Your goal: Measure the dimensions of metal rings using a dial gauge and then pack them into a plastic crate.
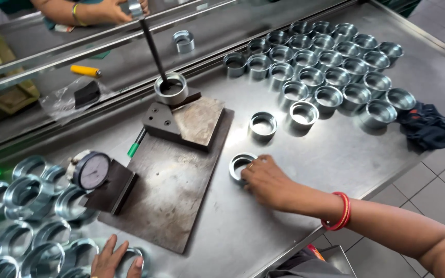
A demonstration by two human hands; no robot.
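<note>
My right hand (268, 180) fingers pinching one steel ring (240, 166); left hand (110, 257) spread on ring pile (21, 221). Gauge fixture (171, 88) loaded, approx. 25 rings (330, 64) unchecked, I reckon.

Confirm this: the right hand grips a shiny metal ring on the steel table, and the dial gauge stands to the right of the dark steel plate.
Wrong on one point. The head view shows the round white-faced dial gauge at the left of the dark steel plate. The right hand does grip a shiny metal ring on the steel table.
</note>
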